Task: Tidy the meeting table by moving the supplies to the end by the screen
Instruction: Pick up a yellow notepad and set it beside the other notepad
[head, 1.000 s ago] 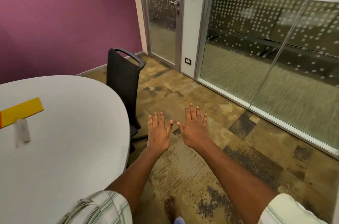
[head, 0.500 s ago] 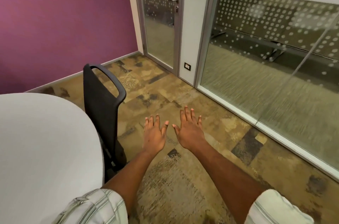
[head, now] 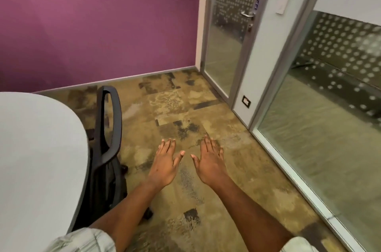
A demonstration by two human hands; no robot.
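Observation:
My left hand (head: 165,163) and my right hand (head: 210,161) are stretched out side by side, palms down, over the carpet, fingers apart and holding nothing. The rounded end of the white meeting table (head: 37,159) fills the lower left, and its visible part is bare. Both hands hover to the right of the table, apart from it. No supplies and no screen are in view.
A black office chair (head: 107,144) stands tucked against the table's end, left of my left hand. A purple wall (head: 92,20) lies ahead. A glass door (head: 228,37) and glass partition (head: 329,107) run along the right. Patterned carpet (head: 185,111) covers the floor.
The view has swung right: the yellow item and the small pale item on the table have left the frame, and the chair has shifted left. My hands stay outstretched and empty.

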